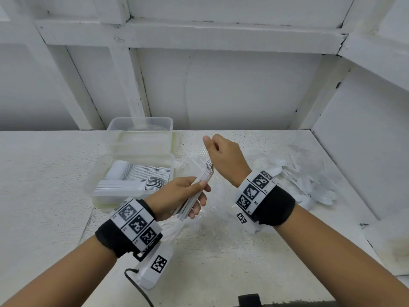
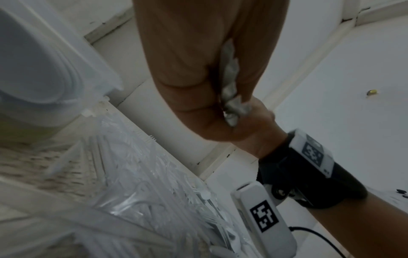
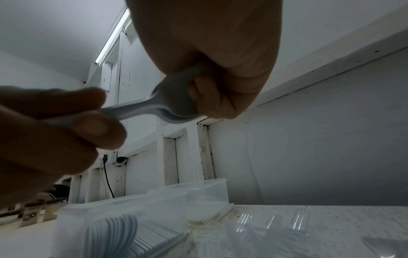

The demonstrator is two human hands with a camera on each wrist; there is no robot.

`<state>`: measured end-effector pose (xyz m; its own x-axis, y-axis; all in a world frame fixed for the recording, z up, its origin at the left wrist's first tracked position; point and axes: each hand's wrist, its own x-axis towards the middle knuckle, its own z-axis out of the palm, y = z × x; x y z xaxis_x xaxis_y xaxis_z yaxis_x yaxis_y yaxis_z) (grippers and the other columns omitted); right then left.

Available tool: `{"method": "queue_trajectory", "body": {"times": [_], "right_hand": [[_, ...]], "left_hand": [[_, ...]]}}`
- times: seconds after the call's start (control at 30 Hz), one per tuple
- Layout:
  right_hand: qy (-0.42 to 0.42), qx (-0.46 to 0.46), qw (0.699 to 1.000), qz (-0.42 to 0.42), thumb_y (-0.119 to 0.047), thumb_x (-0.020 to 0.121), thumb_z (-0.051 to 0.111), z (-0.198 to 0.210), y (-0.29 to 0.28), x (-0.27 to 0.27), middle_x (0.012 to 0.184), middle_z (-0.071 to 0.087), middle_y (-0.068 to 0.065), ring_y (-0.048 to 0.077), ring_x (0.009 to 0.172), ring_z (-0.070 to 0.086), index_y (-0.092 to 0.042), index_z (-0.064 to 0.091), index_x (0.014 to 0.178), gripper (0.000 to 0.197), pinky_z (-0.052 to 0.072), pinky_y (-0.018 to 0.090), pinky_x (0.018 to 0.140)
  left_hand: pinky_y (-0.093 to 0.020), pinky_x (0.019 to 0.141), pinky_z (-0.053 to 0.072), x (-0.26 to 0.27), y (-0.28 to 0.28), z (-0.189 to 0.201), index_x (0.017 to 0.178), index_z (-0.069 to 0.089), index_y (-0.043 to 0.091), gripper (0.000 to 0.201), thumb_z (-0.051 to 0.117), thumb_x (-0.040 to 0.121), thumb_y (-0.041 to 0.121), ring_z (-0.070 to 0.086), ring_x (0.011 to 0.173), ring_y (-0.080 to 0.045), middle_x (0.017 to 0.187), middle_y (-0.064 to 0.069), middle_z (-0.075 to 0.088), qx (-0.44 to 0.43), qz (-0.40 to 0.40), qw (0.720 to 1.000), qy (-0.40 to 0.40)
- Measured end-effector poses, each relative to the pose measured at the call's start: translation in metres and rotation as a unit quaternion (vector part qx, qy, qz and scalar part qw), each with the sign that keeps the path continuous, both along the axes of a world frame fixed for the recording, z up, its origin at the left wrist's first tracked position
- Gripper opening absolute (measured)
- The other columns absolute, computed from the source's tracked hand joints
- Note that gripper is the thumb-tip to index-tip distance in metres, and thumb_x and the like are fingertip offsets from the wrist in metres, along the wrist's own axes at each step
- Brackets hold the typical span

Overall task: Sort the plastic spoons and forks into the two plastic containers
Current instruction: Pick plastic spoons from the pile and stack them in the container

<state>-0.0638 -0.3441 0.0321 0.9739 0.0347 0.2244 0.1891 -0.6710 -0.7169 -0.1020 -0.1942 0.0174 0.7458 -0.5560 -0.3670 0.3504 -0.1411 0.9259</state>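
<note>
Now forks (image 1: 200, 185) lie in left grip (image 1: 181, 197).

white fork stack (image 1: 200, 183) held, spoon-filled container (image 1: 132, 180)

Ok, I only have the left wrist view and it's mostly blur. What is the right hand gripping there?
Observer: A stack of forks. The right hand pinches the tine end and the left hand holds the handles.
Operator: Which container already has something in it?
Observer: The nearer container. It holds neat rows of spoons.
Operator: And the one behind it?
Observer: The far container looks empty in the head view.
</note>
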Motion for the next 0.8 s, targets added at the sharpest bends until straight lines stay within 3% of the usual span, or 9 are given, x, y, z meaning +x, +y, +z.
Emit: {"method": "queue_trajectory", "body": {"times": [0.13, 0.23, 0.33, 0.43, 0.53, 0.6, 0.67, 0.73, 0.8], "right_hand": [[0.039, -0.019, 0.994, 0.1, -0.039, 0.098, 0.04, 0.005, -0.006, -0.004, 0.077, 0.046, -0.004, 0.007, 0.065, 0.041, -0.014, 0.045, 0.081, 0.03, 0.034, 0.024, 0.063], [0.072, -0.144, 0.963, 0.215, -0.046, 0.093, 0.045, 0.008, -0.012, -0.011, 0.099, 0.046, -0.004, 0.007, 0.078, 0.051, -0.025, 0.054, 0.11, 0.028, 0.041, 0.022, 0.072], [0.04, -0.215, 0.93, 0.296, -0.054, 0.084, 0.055, 0.007, -0.016, -0.015, 0.106, 0.046, -0.005, 0.012, 0.083, 0.054, -0.032, 0.055, 0.118, 0.041, 0.047, 0.023, 0.074], [0.0, -0.206, 0.916, 0.343, -0.042, 0.087, 0.059, 0.003, -0.013, -0.012, 0.104, 0.051, -0.001, 0.01, 0.08, 0.05, -0.022, 0.059, 0.114, 0.034, 0.046, 0.025, 0.073], [-0.006, -0.173, 0.911, 0.375, -0.031, 0.088, 0.059, 0.0, -0.006, -0.006, 0.097, 0.06, 0.003, 0.013, 0.085, 0.054, -0.015, 0.064, 0.108, 0.026, 0.046, 0.027, 0.078], [0.007, -0.163, 0.913, 0.375, -0.027, 0.088, 0.06, -0.002, -0.001, -0.002, 0.096, 0.062, 0.005, 0.015, 0.087, 0.056, -0.014, 0.065, 0.107, 0.023, 0.043, 0.023, 0.08], [0.018, -0.158, 0.918, 0.363, -0.024, 0.091, 0.058, -0.002, 0.003, 0.002, 0.096, 0.063, 0.006, 0.015, 0.088, 0.056, -0.014, 0.064, 0.107, 0.02, 0.039, 0.018, 0.078], [0.031, -0.146, 0.93, 0.336, -0.023, 0.094, 0.054, -0.001, 0.006, 0.008, 0.097, 0.064, 0.006, 0.014, 0.088, 0.054, -0.014, 0.062, 0.109, 0.019, 0.037, 0.014, 0.078], [0.042, -0.133, 0.945, 0.297, -0.02, 0.095, 0.051, 0.0, 0.009, 0.015, 0.1, 0.063, 0.005, 0.012, 0.088, 0.052, -0.014, 0.061, 0.111, 0.019, 0.034, 0.01, 0.077]], "left_hand": [[-0.013, 0.033, 0.026, 0.0, 0.014, -0.001, 0.083, 0.051, 0.008, 0.029, 0.053, 0.085, 0.037, 0.03, 0.032, -0.007, 0.047, 0.003, 0.035, 0.042, -0.019, 0.999, -0.006], [-0.013, 0.033, 0.022, 0.005, 0.028, -0.004, 0.066, 0.049, 0.013, 0.039, 0.068, 0.078, 0.045, 0.026, 0.027, -0.008, 0.042, 0.003, 0.032, 0.08, -0.046, 0.995, -0.032], [-0.013, 0.033, 0.023, 0.01, 0.04, -0.005, 0.05, 0.052, 0.022, 0.039, 0.072, 0.068, 0.049, 0.029, 0.026, -0.01, 0.04, 0.002, 0.036, 0.105, -0.07, 0.991, -0.048], [-0.013, 0.034, 0.026, 0.014, 0.05, -0.003, 0.054, 0.056, 0.017, 0.036, 0.075, 0.07, 0.043, 0.034, 0.026, -0.01, 0.038, 0.0, 0.042, 0.122, -0.088, 0.987, -0.05], [-0.015, 0.035, 0.032, 0.019, 0.06, -0.001, 0.062, 0.06, 0.014, 0.028, 0.074, 0.071, 0.036, 0.039, 0.027, -0.01, 0.039, 0.0, 0.048, 0.127, -0.127, 0.982, -0.062], [-0.017, 0.037, 0.034, 0.022, 0.068, -0.002, 0.066, 0.059, 0.012, 0.028, 0.074, 0.076, 0.033, 0.041, 0.029, -0.01, 0.041, 0.0, 0.05, 0.149, -0.121, 0.978, -0.077], [-0.019, 0.041, 0.039, 0.027, 0.077, -0.003, 0.076, 0.062, 0.009, 0.033, 0.071, 0.074, 0.041, 0.045, 0.036, -0.012, 0.045, 0.002, 0.054, 0.185, -0.092, 0.972, -0.113], [-0.024, 0.05, 0.045, 0.032, 0.09, -0.004, 0.084, 0.063, 0.008, 0.032, 0.064, 0.083, 0.04, 0.052, 0.047, -0.011, 0.053, 0.003, 0.059, 0.22, -0.045, 0.959, -0.173], [-0.026, 0.061, 0.048, 0.038, 0.104, -0.006, 0.085, 0.064, 0.014, 0.028, 0.054, 0.09, 0.04, 0.056, 0.057, -0.007, 0.066, 0.001, 0.065, 0.244, 0.032, 0.94, -0.237]]}}
